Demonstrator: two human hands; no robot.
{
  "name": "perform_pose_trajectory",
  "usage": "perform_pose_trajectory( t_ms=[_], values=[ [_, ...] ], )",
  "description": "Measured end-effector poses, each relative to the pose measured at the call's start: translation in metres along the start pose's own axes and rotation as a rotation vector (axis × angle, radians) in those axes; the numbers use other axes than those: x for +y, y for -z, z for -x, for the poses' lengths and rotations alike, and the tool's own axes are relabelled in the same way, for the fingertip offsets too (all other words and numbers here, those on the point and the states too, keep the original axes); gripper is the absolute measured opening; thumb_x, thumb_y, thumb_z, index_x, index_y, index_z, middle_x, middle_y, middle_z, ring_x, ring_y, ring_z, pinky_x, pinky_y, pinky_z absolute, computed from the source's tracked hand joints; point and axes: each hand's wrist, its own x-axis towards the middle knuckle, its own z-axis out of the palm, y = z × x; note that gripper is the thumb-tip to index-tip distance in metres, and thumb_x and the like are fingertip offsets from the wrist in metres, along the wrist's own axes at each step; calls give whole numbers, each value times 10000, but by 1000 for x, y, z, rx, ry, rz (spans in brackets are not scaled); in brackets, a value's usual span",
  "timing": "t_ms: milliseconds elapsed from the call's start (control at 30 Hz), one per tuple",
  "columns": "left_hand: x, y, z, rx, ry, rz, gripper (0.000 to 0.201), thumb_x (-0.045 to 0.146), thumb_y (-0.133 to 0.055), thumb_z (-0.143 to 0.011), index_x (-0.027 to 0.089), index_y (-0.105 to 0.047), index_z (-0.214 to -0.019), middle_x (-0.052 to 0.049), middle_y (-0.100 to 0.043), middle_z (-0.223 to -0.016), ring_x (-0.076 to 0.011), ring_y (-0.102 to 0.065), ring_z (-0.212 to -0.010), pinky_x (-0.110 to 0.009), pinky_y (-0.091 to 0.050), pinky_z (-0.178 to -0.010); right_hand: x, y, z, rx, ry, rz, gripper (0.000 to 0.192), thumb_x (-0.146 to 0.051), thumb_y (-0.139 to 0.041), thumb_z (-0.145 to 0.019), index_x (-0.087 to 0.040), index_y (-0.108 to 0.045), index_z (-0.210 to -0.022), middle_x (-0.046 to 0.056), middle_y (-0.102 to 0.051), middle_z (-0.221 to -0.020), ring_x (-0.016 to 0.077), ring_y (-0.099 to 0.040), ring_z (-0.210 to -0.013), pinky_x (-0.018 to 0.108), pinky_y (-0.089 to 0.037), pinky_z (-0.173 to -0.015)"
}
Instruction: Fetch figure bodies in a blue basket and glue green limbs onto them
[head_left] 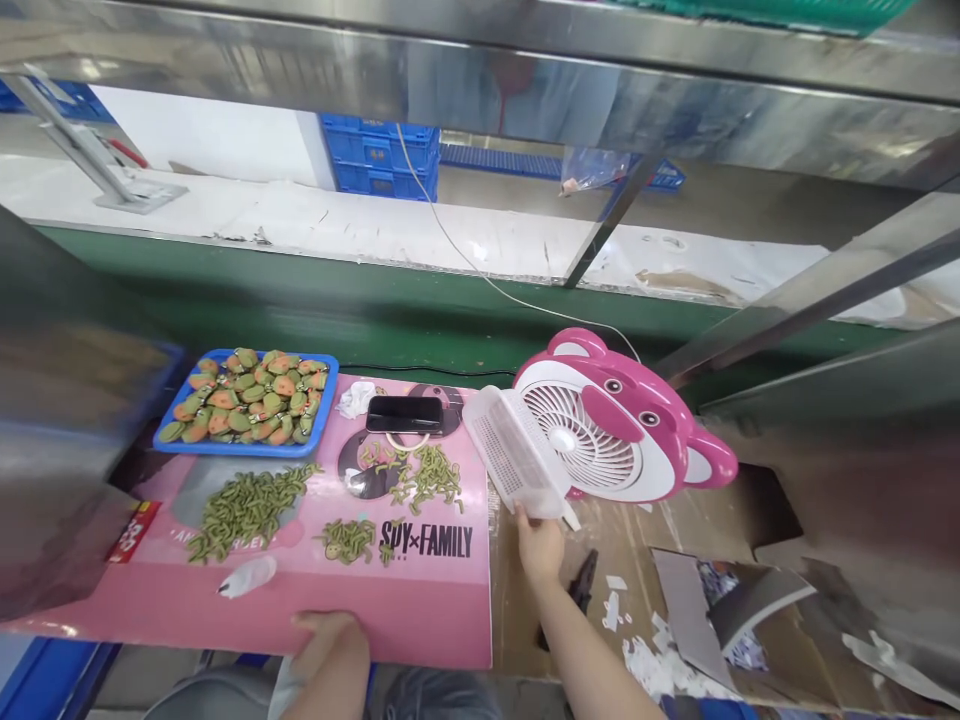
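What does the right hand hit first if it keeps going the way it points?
The right hand points up and away, already gripping the white perforated tray by its near edge. Straight on past that lies the pink bear-shaped fan, probably next, though depth between tray and fan is unclear.

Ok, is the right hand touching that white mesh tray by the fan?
Touching. The head view shows the right hand with its fingers closed on the near edge of the white mesh tray.

right hand (538, 548) is gripping a clear plastic tray (516, 452) by its near corner, tilting it up right against the pink bear fan (622, 425) at 3 o'clock. left hand (328, 632) is resting on the pink mat's (420, 610) near edge, green bits (247, 508) lying at 10 o'clock of it
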Motion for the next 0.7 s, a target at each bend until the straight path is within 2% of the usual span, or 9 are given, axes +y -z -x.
perform_pose_trajectory(
  t_ms=[200, 267, 433, 533, 700],
  values=[
    [2, 4, 1, 61, 298, 73, 313, 352, -509, -840, 161, -544, -1085, -75, -588, -1081, -220, -585, -923, -418, -487, -765, 5, 3, 11, 28, 33, -31, 283, -400, -576, -811, -128, -567, -890, 18, -610, -789, 152, -585, -712, 331, -471, -696],
    [2, 5, 2, 115, 462, 63, 319, 365, -498, -843, 162, -541, -1086, -75, -593, -1063, -213, -589, -899, -412, -495, -746, 5, 2, 14, 32, 51, -45, 287, -394, -584, -805, -129, -563, -913, 15, -613, -778, 150, -587, -698, 323, -470, -686],
    [6, 3, 6, 253, 974, -36, 405, 434, -443, -854, 160, -502, -1146, -99, -595, -1073, -224, -597, -903, -434, -495, -752, -1, 1, 10, 37, 50, -50, 280, -390, -582, -808, -129, -565, -907, 14, -612, -777, 153, -590, -705, 332, -474, -692],
    [9, 5, 7, 223, 1157, -71, 513, 487, -399, -853, 154, -413, -1243, -136, -555, -1163, -247, -583, -967, -446, -494, -771, -7, 2, 5, 34, 39, -43, 268, -393, -538, -841, -130, -576, -873, 24, -612, -813, 153, -590, -735, 338, -475, -707],
    [10, 9, 5, 72, 1226, -112, 619, 548, -283, -861, 123, -316, -1310, -176, -525, -1216, -269, -560, -1044, -441, -490, -802, -12, 1, 1, 62, 35, -38, 321, -440, -517, -843, -131, -579, -902, 39, -622, -866, 168, -596, -786, 359, -468, -741]
  ],
)
